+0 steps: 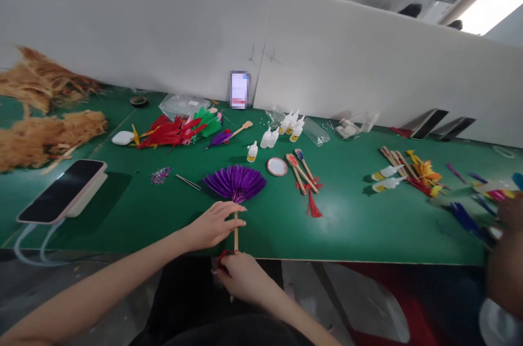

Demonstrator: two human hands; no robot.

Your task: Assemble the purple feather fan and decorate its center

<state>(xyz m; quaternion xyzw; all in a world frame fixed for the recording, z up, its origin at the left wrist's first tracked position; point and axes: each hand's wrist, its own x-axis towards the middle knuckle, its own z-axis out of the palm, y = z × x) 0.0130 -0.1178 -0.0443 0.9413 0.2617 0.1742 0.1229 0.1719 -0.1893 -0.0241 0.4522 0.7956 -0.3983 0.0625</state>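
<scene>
A purple feather fan (236,182) lies spread at the table's front, its feathers away from me. Its thin wooden handle (236,237) runs toward me and past the edge. My left hand (216,224) holds the handle just below the feathers, fingers across it. Lower down, at the table's edge, my right hand (242,276) is closed around a red cord (224,256) beside the handle. The palm hides most of the cord, and a bit of stick shows beneath that hand.
Tweezers (188,182), a white dish (277,167), a glue bottle (252,152) and wooden sticks with a red tassel (314,205) lie beyond the fan. Red feathers (167,132) are farther back. A phone (61,190) stands left; another person's arm (509,259) is at right.
</scene>
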